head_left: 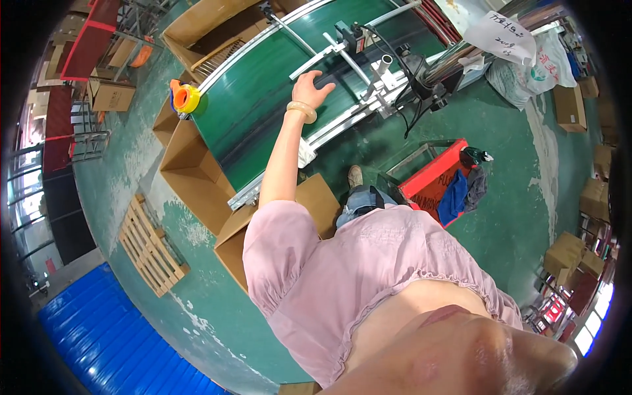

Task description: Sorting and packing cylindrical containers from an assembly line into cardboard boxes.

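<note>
My left hand [312, 91] reaches out over a green conveyor belt [247, 125], a pale bangle [302, 111] round its wrist. The thumb stands apart from the fingers, which bend a little, and nothing shows in the hand. Whether the hand touches the belt I cannot tell. Just past the fingertips, a white metal guide bar [317, 62] crosses above the belt. A small boxy device [352, 37] with cables is mounted beyond it. My right hand is out of the picture.
Open cardboard boxes [191, 168] stand along the belt's near-left end, where an orange tape roll [187, 99] sits at the edge. To the right is a red bin [434, 178] with cloths. A wooden pallet [150, 247] and a blue slatted surface [125, 336] lie at left.
</note>
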`<state>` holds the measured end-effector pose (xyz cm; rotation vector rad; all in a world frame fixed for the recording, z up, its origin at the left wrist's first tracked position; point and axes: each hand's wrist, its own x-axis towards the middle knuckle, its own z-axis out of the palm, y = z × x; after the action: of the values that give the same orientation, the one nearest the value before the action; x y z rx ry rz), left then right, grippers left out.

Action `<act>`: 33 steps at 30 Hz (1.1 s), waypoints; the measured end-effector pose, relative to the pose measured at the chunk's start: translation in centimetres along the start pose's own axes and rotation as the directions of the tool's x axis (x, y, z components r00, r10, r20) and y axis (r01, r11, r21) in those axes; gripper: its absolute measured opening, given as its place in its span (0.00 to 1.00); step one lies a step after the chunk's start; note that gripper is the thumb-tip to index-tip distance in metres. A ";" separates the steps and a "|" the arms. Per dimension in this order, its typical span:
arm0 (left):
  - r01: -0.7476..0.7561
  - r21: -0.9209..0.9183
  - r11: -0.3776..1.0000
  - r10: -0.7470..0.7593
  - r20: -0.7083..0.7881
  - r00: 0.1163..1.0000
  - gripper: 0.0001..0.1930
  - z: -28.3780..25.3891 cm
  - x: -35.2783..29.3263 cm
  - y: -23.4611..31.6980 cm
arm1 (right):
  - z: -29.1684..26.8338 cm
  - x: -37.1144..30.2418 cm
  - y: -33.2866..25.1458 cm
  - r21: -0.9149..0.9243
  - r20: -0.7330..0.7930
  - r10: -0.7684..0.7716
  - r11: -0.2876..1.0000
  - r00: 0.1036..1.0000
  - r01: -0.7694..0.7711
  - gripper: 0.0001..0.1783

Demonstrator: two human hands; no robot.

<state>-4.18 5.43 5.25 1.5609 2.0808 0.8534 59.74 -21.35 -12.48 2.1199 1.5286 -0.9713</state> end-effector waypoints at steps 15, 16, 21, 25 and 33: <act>0.058 0.055 0.997 -0.063 0.079 0.995 0.29 -0.6 -0.2 -0.8 | -6.5 -4.8 -10.6 0.656 -0.047 -0.071 0.750 0.996 0.085 0.09; 0.047 0.052 0.998 -0.051 0.082 0.995 0.29 -0.6 -0.1 -0.6 | -6.8 -5.1 -11.0 0.655 -0.051 -0.070 0.751 0.996 0.086 0.09; 0.018 0.046 0.999 -0.022 0.100 0.995 0.30 -0.7 0.0 -0.6 | -5.9 -4.9 -10.4 0.693 -0.060 -0.087 0.713 0.994 0.105 0.09; -0.009 0.054 0.999 0.002 0.116 0.993 0.30 -0.5 0.5 -0.2 | -1.9 -3.5 -5.0 0.610 -0.079 -0.059 0.787 0.995 0.095 0.09; -0.046 0.101 0.994 0.032 0.130 0.991 0.32 0.5 1.7 1.0 | 5.9 -2.1 2.7 0.592 0.010 0.119 0.799 0.993 -0.102 0.12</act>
<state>-3.65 7.39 5.59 1.6689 2.0379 0.6491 59.99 -27.47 -15.40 2.6056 1.1841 -1.5384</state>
